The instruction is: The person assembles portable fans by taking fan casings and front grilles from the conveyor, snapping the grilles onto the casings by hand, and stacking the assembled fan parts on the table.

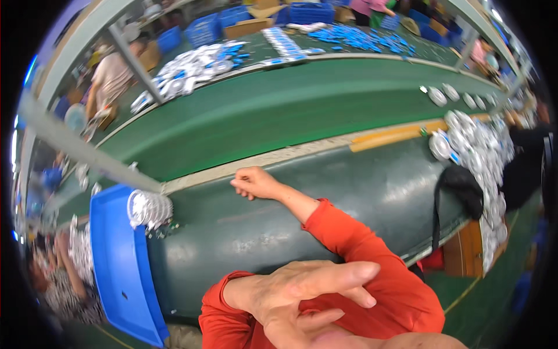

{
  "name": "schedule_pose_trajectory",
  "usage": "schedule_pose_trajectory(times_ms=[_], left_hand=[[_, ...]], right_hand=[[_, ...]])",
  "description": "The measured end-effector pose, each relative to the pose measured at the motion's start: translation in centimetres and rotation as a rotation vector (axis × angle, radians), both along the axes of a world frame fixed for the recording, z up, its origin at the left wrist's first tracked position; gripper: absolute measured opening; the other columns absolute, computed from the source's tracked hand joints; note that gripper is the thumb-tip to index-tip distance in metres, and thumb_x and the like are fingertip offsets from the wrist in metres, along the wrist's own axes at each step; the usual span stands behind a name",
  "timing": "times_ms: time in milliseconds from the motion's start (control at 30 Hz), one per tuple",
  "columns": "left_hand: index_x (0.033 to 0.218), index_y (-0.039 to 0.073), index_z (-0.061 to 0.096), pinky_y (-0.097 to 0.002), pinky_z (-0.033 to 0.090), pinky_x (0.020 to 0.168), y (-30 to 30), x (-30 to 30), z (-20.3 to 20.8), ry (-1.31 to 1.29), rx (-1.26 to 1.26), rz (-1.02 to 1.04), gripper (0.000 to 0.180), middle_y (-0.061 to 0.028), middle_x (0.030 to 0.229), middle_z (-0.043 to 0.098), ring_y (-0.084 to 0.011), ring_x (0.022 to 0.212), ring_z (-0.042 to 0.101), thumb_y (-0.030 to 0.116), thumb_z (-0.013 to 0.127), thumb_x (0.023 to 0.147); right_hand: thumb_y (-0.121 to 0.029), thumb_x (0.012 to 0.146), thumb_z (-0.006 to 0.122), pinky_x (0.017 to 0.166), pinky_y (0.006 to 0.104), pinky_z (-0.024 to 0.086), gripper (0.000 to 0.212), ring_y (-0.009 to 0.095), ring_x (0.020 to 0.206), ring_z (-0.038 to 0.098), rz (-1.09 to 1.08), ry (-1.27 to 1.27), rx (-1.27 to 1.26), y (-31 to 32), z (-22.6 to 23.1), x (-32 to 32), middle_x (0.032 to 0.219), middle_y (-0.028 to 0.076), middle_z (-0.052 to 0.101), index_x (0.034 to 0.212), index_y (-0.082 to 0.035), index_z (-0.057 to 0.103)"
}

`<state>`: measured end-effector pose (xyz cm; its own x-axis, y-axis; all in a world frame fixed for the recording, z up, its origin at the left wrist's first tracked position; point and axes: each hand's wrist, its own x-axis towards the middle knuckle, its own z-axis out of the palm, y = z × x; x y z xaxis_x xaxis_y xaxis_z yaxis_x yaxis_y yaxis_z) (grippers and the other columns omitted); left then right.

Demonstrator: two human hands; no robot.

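Note:
My right hand [254,182] is held over the dark green tabletop [232,232], close to its far edge. Its fingers are curled in, and nothing shows in them. My left hand [299,296] is raised close to the camera in front of my red sleeves, its fingers apart and pointing right, holding nothing. To the left stands a white openwork basket [150,209] of small white parts, beside a large blue tray [119,256]. A few tiny scraps lie on the tabletop by the basket.
Beyond the table runs a green conveyor belt [244,128], with a yellow strip [395,135] along its near edge. At right are heaped white bagged round parts [474,145], a black bag [463,189] and a cardboard box [465,250]. A grey post [87,145] rises at left.

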<state>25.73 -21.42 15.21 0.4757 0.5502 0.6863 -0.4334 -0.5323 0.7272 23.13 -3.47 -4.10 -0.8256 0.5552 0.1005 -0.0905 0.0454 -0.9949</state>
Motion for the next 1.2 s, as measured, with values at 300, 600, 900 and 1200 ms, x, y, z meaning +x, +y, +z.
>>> schedule_pose_trajectory(times_ms=[300, 600, 900, 1200], left_hand=[[0.138, -0.003, 0.037, -0.0382, 0.054, 0.067, -2.7, 8.1, 3.1, -0.123, -0.378, -0.228, 0.058, -0.0233, 0.096, 0.067, -0.0299, 0.068, 0.068, -0.002, 0.052, 0.081], [0.079, -0.006, 0.043, -0.0282, 0.046, 0.039, -9.8, 15.1, 5.5, 0.028, -0.552, 0.341, 0.043, -0.0277, 0.086, 0.065, -0.0259, 0.042, 0.059, 0.032, 0.038, 0.099], [0.054, 0.008, 0.019, -0.0318, 0.048, 0.038, -12.7, 17.2, 6.9, 0.147, -0.403, 0.328, 0.063, -0.0295, 0.09, 0.064, -0.0268, 0.042, 0.06, 0.049, 0.026, 0.1], [0.065, -0.005, 0.039, -0.0321, 0.049, 0.042, -14.9, 18.6, 5.5, -0.179, -0.466, 0.117, 0.042, -0.0311, 0.091, 0.064, -0.0271, 0.042, 0.059, 0.022, 0.043, 0.097]], right_hand=[[-0.024, 0.091, 0.059, 0.045, 0.0233, 0.049, 0.028, 0.007, 0.057, 0.06, -0.088, 0.093, 0.007, 0.1, -0.4, 0.6, 0.067, 0.004, 0.062, 0.072, -0.005, 0.052], [-0.017, 0.086, 0.059, 0.041, 0.0281, 0.046, 0.03, 0.013, 0.047, 0.06, -0.233, 0.281, 0.246, -1.5, -1.3, 0.9, 0.058, 0.006, 0.062, 0.063, -0.003, 0.048], [-0.017, 0.082, 0.062, 0.049, 0.036, 0.042, 0.029, 0.02, 0.051, 0.058, -0.428, 0.223, 0.366, -3.7, -1.2, 2.6, 0.057, 0.006, 0.061, 0.061, -0.003, 0.047], [-0.017, 0.08, 0.063, 0.05, 0.0378, 0.041, 0.027, 0.023, 0.052, 0.056, -0.479, 0.245, 0.462, -6.0, -1.2, 4.9, 0.057, 0.007, 0.058, 0.061, -0.003, 0.048]])
